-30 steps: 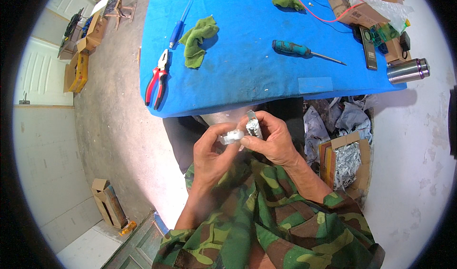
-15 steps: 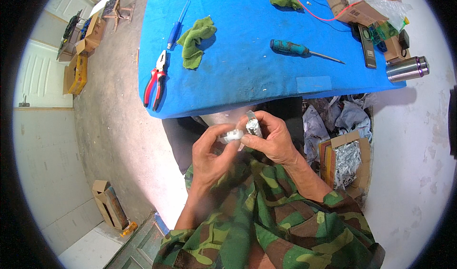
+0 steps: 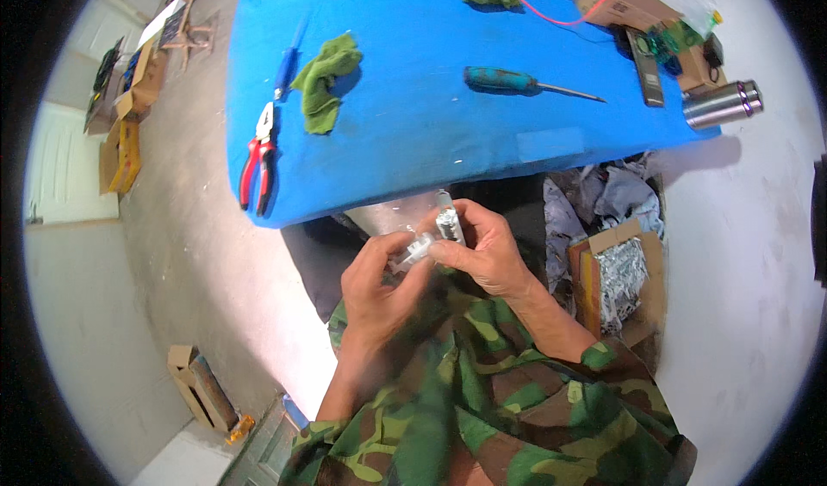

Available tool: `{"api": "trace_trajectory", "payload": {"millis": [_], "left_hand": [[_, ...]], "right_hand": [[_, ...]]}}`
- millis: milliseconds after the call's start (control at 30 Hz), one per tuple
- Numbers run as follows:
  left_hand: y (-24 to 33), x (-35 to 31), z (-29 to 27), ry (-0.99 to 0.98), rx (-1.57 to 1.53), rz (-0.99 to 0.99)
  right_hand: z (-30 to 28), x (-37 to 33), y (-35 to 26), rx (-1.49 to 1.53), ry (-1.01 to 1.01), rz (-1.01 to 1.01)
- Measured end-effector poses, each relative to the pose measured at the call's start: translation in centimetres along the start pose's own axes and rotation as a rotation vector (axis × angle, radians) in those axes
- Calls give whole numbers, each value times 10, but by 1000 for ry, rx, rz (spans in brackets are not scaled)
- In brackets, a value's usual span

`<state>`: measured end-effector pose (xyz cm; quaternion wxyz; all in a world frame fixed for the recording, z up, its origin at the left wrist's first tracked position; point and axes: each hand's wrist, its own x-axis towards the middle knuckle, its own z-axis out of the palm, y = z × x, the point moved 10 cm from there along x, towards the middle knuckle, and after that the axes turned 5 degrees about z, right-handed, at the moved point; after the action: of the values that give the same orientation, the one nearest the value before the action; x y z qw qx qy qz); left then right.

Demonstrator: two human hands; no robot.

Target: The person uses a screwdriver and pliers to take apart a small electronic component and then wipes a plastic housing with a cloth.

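Observation:
Just off the near edge of the blue-covered table, my two hands meet over my lap. Between the thumb and fingers of my left hand point(image 3: 376, 281) is a small white translucent plastic part point(image 3: 414, 252); its exact kind cannot be made out. My right hand point(image 3: 485, 249) pinches a small narrow piece with a shiny, silvery crumpled face point(image 3: 448, 225) and a pale tip pointing away from me. The two pieces are side by side, and my right thumb reaches toward the white part. Fingers hide the lower portions of both.
On the blue table point(image 3: 388, 124) lie red-handled pliers point(image 3: 258, 160), a blue screwdriver point(image 3: 286, 73), a teal screwdriver point(image 3: 504, 80) and green cloths point(image 3: 320, 90). A steel flask point(image 3: 724, 105) lies at the right edge. Below stands a carton of silvery scraps point(image 3: 622, 284).
The view has shifted, so the table and its tools appear farther left. Both hands keep their grips; the silvery piece and white part have tilted slightly.

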<state>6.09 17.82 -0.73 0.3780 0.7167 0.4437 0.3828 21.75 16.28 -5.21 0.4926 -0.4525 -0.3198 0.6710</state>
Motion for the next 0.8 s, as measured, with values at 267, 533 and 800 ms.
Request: {"api": "trace_trajectory", "payload": {"millis": [267, 533, 800], "left_hand": [[-30, -1, 26, -61, -299, -150], [-63, -1, 67, -301, -232, -325], [-42, -7, 109, -519, -100, -236]], "right_hand": [[-79, -27, -10, 242, 214, -54], [-204, -141, 10, 404, 728, -124], [-314, -260, 79, 339, 1168, -38]]}}
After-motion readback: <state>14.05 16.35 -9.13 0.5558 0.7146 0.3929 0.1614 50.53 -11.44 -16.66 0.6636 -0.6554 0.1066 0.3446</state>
